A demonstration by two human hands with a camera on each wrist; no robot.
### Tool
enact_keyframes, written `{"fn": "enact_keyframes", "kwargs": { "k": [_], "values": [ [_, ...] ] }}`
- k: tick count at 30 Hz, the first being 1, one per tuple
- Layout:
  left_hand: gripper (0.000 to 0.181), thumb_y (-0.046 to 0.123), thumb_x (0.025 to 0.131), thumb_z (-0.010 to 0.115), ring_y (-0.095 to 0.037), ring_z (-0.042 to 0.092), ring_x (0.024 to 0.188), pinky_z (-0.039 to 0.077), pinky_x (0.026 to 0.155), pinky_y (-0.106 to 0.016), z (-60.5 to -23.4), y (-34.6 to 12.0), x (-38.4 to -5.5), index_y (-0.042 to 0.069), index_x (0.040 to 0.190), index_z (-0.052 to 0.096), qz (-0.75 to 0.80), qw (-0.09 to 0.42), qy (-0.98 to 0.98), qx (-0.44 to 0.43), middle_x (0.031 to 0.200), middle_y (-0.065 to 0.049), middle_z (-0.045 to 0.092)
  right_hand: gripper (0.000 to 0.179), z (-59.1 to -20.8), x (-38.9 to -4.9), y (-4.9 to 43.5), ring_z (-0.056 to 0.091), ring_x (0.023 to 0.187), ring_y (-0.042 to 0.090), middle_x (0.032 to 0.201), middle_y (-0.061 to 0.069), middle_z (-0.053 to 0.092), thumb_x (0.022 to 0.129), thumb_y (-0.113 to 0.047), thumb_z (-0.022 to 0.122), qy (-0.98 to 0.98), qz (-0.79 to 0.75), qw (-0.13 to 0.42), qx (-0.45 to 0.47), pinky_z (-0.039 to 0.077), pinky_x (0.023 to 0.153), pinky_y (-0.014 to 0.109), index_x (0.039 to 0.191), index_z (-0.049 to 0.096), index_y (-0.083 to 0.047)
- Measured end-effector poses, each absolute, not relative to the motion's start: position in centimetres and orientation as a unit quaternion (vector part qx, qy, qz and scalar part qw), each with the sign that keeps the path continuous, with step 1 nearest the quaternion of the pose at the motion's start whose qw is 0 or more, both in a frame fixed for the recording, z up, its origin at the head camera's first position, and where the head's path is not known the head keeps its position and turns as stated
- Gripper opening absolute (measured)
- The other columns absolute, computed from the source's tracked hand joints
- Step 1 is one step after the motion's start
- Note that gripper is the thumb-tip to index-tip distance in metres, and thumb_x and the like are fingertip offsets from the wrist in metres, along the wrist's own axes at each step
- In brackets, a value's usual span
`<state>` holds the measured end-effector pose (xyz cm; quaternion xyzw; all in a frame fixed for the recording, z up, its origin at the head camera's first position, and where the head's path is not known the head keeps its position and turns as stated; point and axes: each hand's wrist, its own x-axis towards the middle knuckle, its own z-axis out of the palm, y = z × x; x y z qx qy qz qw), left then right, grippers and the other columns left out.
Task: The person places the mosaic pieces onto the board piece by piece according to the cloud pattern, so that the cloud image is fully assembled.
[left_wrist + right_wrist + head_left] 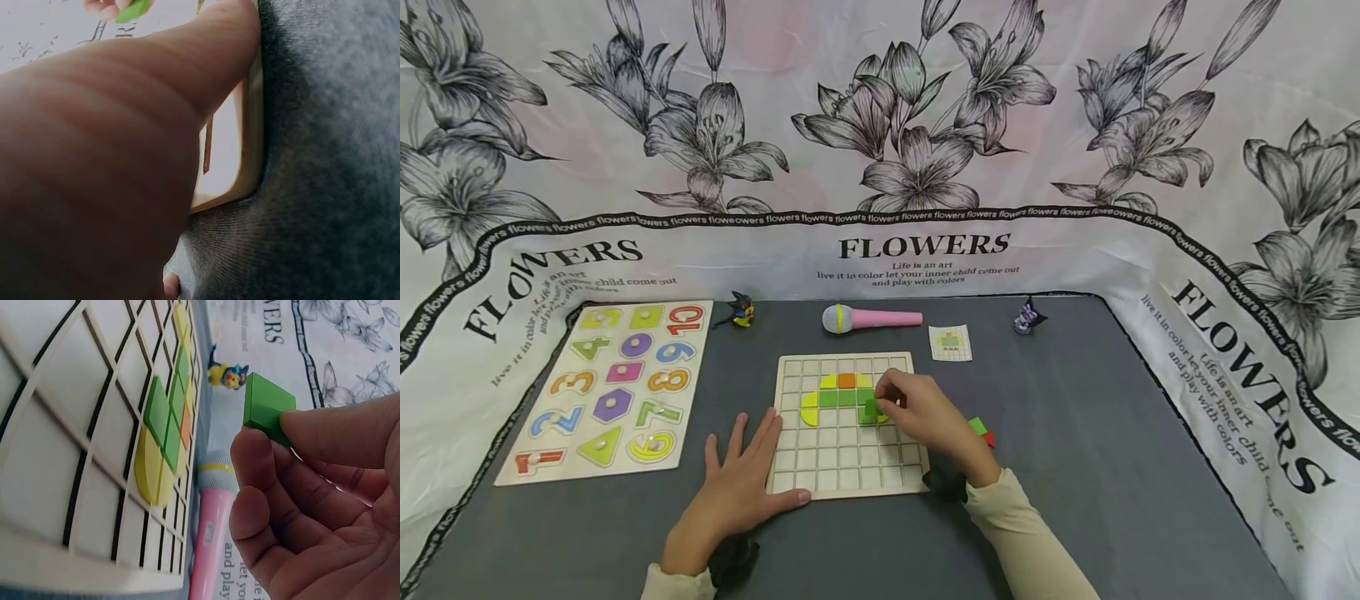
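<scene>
Here, cloth (pixel 760 250) lettered "FLOWERS", right hand (pixel 925 408) pinching green tile (pixel 269 401), left hand (pixel 737 487) spread against grid board (pixel 848 458)

Head view: bright, even illumination, large print on backdrop (pixel 760 250) legible; soft shadow on grid board (pixel 850 481) below right hand (pixel 928 412). 2 wrist views less clean. Left wrist: upper left overexposed to near white; left hand (pixel 119 137) blurred close to lens, darkening downward; tabletop (pixel 337 137) soft, grainy. Right wrist: green tile (pixel 270 403) in good focus, grid board's near edge softer, backdrop pale, low contrast
</scene>
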<state>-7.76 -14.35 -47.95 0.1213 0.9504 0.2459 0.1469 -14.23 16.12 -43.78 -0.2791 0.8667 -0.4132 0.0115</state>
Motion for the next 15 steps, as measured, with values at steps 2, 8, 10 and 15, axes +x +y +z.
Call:
{"fn": "enact_keyframes", "kwargs": {
  "k": [2,8,10,15],
  "values": [
    [0.125,0.073,0.083,0.08,-0.053,0.0,0.16,-0.012,0.115,-0.079,-48.0,-14.3,-7.7,0.002,0.17,0.023,0.245,0.151,0.95,0.122,0.178,-0.015,0.015,0.005,-44.0,-14.3,15.7,0.059,0.077,0.009,0.089,-0.003,0.067,0.102,-0.002,0.069,0.866,-0.415,0.019,-0.277,0.051,0.068,0.029,0.101,0.069,-0.007],
    [0.125,0.072,0.084,0.079,-0.053,0.0,0.16,-0.012,0.115,-0.079,-48.0,-14.3,-7.6,0.003,0.17,0.023,0.246,0.156,0.949,0.12,0.178,-0.015,0.016,0.005,-44.6,-14.1,14.5,0.061,0.082,0.011,0.095,0.0,0.069,0.103,-0.002,0.068,0.86,-0.42,0.037,-0.288,0.054,0.073,0.03,0.104,0.07,-0.007],
    [0.124,0.072,0.083,0.08,-0.053,0.0,0.16,-0.012,0.115,-0.079,-47.9,-14.4,-7.5,0.003,0.17,0.024,0.247,0.155,0.949,0.118,0.178,-0.016,0.016,0.005,-44.7,-14.1,14.2,0.063,0.084,0.011,0.096,0.001,0.07,0.104,-0.002,0.068,0.858,-0.42,0.039,-0.294,0.055,0.075,0.031,0.105,0.071,-0.006],
    [0.124,0.071,0.084,0.08,-0.053,0.0,0.16,-0.012,0.115,-0.079,-47.7,-14.5,-7.6,0.002,0.17,0.023,0.247,0.147,0.95,0.122,0.178,-0.016,0.016,0.006,-44.8,-14.4,13.7,0.062,0.083,0.011,0.095,0.0,0.07,0.103,-0.002,0.068,0.857,-0.418,0.033,-0.299,0.054,0.075,0.03,0.104,0.071,-0.006]
  ]
}}
